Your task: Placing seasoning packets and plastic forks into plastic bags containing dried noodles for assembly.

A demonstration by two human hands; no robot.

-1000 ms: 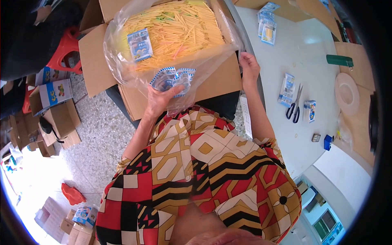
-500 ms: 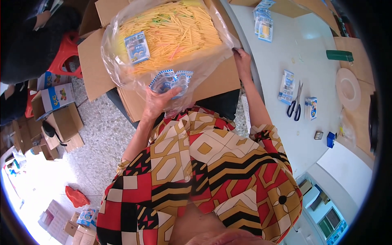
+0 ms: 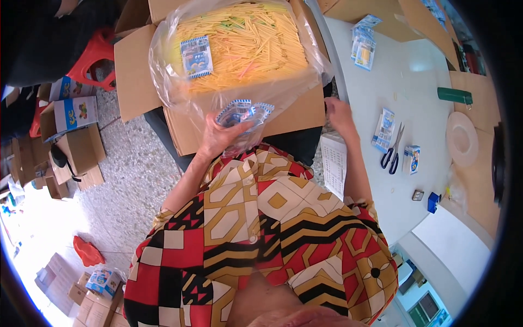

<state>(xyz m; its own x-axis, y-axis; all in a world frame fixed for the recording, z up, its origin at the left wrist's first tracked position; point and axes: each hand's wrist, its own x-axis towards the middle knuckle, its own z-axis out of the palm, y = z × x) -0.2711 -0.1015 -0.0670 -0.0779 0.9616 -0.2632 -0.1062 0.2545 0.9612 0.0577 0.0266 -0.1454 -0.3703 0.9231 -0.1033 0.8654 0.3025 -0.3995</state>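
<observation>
Blue-and-white plastic packets are gripped in my left hand, its thumb lying across them. They stand in front of a clear plastic bag that lines an open cardboard box. Inside the bag lies a heap of thin yellow sticks, a few of them green or pink. One more blue-and-white packet rests on the heap's left side. My right hand is beside the box's right side, near the table edge; its fingertips are hard to make out.
On the white table to the right lie dark-handled scissors, several packets and a green stapler-like object. A white basket stands beside my right forearm. Red stools and opened cartons are at left.
My right hand has come off the bag's right edge and dropped nearer to me, beside the box. My left hand still holds the packets. The whole view has shifted slightly.
</observation>
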